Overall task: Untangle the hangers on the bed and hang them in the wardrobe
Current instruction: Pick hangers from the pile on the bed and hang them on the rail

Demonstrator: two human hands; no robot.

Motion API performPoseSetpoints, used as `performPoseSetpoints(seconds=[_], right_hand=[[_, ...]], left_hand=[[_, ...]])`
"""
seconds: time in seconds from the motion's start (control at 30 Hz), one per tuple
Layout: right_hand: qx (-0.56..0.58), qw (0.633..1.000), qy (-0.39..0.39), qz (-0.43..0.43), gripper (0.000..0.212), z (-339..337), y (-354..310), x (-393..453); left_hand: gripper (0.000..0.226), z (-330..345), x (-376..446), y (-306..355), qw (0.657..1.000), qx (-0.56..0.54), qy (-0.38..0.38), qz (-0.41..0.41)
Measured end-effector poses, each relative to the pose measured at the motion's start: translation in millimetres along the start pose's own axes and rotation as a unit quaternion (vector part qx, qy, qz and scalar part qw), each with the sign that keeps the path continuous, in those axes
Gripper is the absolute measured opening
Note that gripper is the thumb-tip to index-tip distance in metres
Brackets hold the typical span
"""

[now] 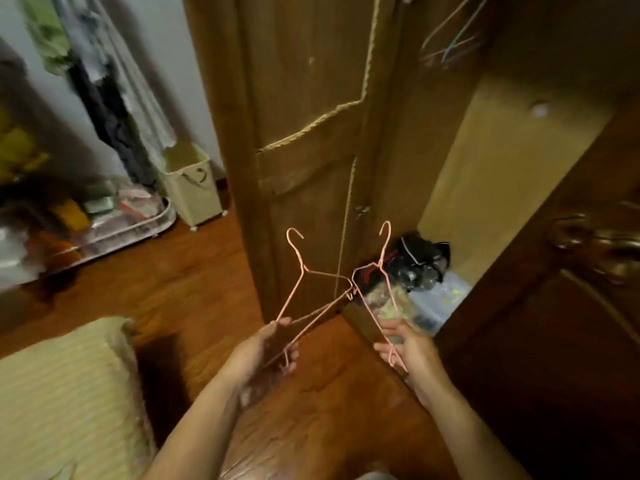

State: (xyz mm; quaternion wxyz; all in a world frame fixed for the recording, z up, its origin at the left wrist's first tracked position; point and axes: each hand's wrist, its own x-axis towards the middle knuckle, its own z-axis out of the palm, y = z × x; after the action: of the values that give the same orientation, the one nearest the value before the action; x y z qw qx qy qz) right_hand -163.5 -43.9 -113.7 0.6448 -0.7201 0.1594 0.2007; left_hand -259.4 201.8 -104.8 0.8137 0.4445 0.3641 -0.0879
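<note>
The left hand (268, 348) is closed around the lower end of one pink wire hanger (304, 292), and the right hand (403, 344) pinches the lower end of a second pink hanger (379, 282); both hangers are held upright in front of the open wardrobe (502, 161), and their shoulders look caught where they cross between the hands. So this pair seems not yet untangled or hung. Up inside the wardrobe a few hangers (450, 43) already hang, blurred, while the bed (65, 393) at lower left shows no hangers on the visible corner.
</note>
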Motion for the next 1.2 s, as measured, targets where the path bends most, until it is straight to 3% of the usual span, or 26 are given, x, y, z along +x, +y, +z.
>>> performPoseSetpoints(seconds=[0.17, 0.37, 0.47, 0.7, 0.97, 1.2], right_hand=[[0.025, 0.996, 0.059, -0.066, 0.024, -70.5, -66.8, 36.0], [0.066, 0.975, 0.154, -0.145, 0.028, -111.6, -165.5, 71.3], [0.059, 0.963, 0.183, -0.188, 0.028, -119.3, -215.5, 90.2], [0.049, 0.936, 0.255, -0.238, 0.029, -117.7, -302.0, 147.1], [0.031, 0.894, 0.333, -0.297, 0.027, -101.2, -402.8, 213.0], [0.058, 0.889, 0.363, -0.271, 0.028, -99.3, -430.4, 257.3]], left_hand=[[0.029, 121.8, 44.2, 27.6, 0.998, 0.042, -0.053, -0.004], [0.028, 250.7, 71.4, 100.0, 0.980, 0.126, -0.119, 0.093], [0.040, 303.7, 91.9, 151.5, 0.965, 0.173, -0.146, 0.133], [0.031, 358.3, 120.0, 232.3, 0.921, 0.221, -0.265, 0.183], [0.026, 462.7, 170.3, 365.4, 0.870, 0.271, -0.296, 0.287], [0.030, 553.1, 198.4, 422.7, 0.822, 0.324, -0.298, 0.362]])
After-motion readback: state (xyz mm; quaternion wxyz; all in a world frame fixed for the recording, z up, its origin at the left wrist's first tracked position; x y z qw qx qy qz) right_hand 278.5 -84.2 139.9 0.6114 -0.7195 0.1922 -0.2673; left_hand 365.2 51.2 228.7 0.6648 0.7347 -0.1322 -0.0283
